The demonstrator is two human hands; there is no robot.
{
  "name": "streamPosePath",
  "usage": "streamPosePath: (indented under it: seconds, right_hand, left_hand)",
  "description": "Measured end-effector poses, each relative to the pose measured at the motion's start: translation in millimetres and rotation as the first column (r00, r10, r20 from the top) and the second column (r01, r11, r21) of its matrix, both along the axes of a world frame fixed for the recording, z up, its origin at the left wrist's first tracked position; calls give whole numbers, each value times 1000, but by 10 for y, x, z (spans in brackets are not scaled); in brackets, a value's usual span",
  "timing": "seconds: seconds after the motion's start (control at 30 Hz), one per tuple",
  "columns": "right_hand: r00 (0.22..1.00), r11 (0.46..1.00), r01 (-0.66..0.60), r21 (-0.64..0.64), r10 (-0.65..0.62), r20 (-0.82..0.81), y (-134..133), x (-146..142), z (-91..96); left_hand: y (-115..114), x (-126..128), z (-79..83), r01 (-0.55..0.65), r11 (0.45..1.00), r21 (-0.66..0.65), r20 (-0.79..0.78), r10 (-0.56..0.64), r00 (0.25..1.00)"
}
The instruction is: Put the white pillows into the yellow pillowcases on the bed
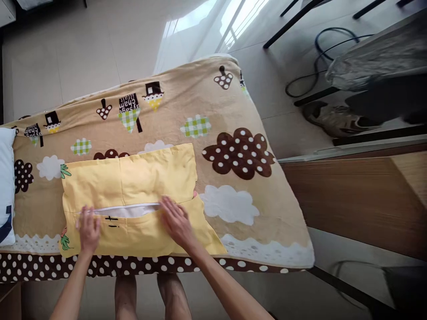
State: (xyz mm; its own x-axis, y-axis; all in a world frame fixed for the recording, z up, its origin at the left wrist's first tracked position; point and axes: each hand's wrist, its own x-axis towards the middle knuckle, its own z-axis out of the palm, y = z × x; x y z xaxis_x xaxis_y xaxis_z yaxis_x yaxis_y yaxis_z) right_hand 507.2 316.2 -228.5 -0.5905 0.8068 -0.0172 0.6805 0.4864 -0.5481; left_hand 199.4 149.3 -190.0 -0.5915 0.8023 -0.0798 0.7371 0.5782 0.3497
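A yellow pillowcase [133, 178] lies flat on a tan patterned blanket [233, 111] covering a bed. Through its slit-like opening a white pillow insert [128, 210] shows. My left hand [88, 226] rests on the case's near left part, at the left end of the opening, fingers stretched out. My right hand [176, 220] lies flat on the case at the right end of the opening, fingers spread. Neither hand holds anything that I can see.
A white pillow [6, 186] lies at the bed's left edge. A wooden bed frame or desk [350, 195] stands to the right. Shoes [336, 118], a black cable [320, 49] and chair legs are on the tiled floor beyond. My legs show below the bed edge.
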Motion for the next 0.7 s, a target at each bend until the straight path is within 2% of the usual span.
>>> streamPosePath:
  seconds: [0.03,0.07,0.1,0.13,0.17,0.2,0.23,0.27,0.33,0.37,0.43,0.5,0.57,0.63,0.7]
  right_hand:
    - [991,991,135,-24,-136,-16,-39,215,-9]
    - [950,947,309,-83,-311,-16,-88,448,-45]
    - [877,862,472,-182,-480,1,-144,686,-105]
    - [792,743,589,-317,-609,43,-202,914,-179]
    - [723,612,643,-460,-683,102,-261,1117,-257]
    - [679,491,652,-577,-717,157,-316,1282,-329]
    - [658,393,635,-665,-726,199,-364,1399,-387]
    - [652,320,605,-729,-724,223,-402,1465,-426]
    - [641,228,543,-808,-734,224,-438,1452,-449]
    - [629,190,515,-836,-746,218,-435,1390,-439]
    - [626,122,442,-889,-752,208,-394,1216,-401]
    - [641,89,384,-919,-742,196,-335,1057,-354]
    - [662,85,336,-938,-730,171,-289,970,-300]
    - [683,108,307,-945,-717,140,-267,975,-235]
    - [731,127,276,-953,-671,123,-260,1059,-163]
  left_hand:
    - [-174,-147,61,-206,977,57,32,205,978]
    - [-357,-290,109,-445,890,99,94,437,895]
    - [-540,-422,140,-663,744,87,206,637,743]
    - [-715,-536,155,-797,603,31,309,753,581]
    - [-875,-627,155,-858,512,-38,379,802,462]
    - [-1013,-694,139,-882,453,-132,455,818,352]
    - [-1125,-738,112,-872,436,-223,523,809,271]
    - [-1209,-762,75,-845,443,-299,580,788,208]
    - [-1292,-777,-16,-796,460,-394,652,750,110]
    - [-1296,-779,-62,-781,478,-402,666,738,109]
    - [-1257,-795,-135,-767,529,-363,674,718,176]
    - [-1195,-840,-167,-737,596,-318,681,684,260]
    - [-1150,-915,-152,-668,689,-282,632,657,411]
    - [-1140,-999,-102,-571,770,-286,516,626,585]
    - [-1157,-1061,-41,-506,810,-297,418,587,693]
